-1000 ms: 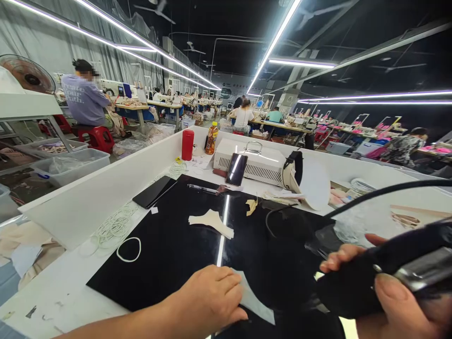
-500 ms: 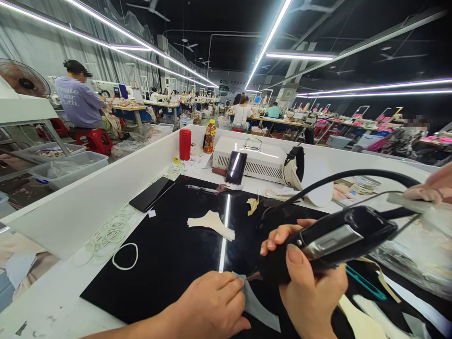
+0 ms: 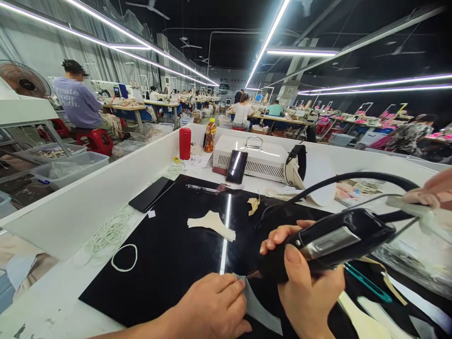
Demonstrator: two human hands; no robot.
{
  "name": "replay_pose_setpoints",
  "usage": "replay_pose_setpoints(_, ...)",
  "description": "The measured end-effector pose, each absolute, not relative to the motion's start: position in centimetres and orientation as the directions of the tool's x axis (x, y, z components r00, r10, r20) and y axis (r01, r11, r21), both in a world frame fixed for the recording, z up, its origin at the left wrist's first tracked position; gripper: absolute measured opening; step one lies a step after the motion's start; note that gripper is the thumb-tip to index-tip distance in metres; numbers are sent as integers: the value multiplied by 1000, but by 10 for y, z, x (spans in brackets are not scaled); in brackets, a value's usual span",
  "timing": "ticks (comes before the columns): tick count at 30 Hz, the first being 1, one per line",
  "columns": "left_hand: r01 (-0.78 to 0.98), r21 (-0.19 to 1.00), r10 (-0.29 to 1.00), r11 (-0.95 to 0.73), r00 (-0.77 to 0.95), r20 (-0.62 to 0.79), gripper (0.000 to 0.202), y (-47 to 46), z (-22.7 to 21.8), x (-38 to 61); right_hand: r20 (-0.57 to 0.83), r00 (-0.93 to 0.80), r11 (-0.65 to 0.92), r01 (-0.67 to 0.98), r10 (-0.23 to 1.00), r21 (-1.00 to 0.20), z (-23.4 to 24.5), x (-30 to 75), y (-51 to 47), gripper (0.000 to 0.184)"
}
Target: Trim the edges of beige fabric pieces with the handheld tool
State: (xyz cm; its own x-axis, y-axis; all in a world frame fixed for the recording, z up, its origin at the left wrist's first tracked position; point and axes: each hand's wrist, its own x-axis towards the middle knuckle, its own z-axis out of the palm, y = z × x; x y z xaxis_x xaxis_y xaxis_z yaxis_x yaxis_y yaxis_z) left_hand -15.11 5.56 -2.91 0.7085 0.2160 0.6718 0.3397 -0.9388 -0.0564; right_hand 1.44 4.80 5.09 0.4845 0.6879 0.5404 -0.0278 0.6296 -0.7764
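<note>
My left hand (image 3: 212,306) lies palm down on the black glossy mat (image 3: 169,254), fingers pressing the edge of a pale grey fabric piece (image 3: 259,308). My right hand (image 3: 307,287) is wrapped round a black corded handheld tool (image 3: 332,242). The tool's nose points down at the fabric beside my left fingers. Its black cable (image 3: 353,178) arcs up and to the right. A cream fabric cut-out (image 3: 212,223) lies farther back on the mat.
Another person's hand (image 3: 434,190) reaches in at the right with clear plastic. A white machine box (image 3: 254,162), phone (image 3: 236,167), red bottle (image 3: 185,143), tablet (image 3: 151,194) and pile of white rings (image 3: 113,230) line the white-walled table. Workers sit at distant tables.
My right hand swung the tool from the far right in to the fabric beside my left hand. Another person's hand came in at the right. In the last half second little moved.
</note>
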Motion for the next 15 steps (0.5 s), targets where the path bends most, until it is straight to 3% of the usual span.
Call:
replay_pose_setpoints(8, 334, -60, 211, -941, 714, 668, 34, 56, -29, -151, 523, 522, 601, 25, 674, -799, 55, 11, 49, 29)
replay_pose_setpoints(15, 336, -65, 210, -940, 714, 668, 35, 56, -31, -150, 512, 477, 616, -82, 714, -783, 54, 8, 51, 32)
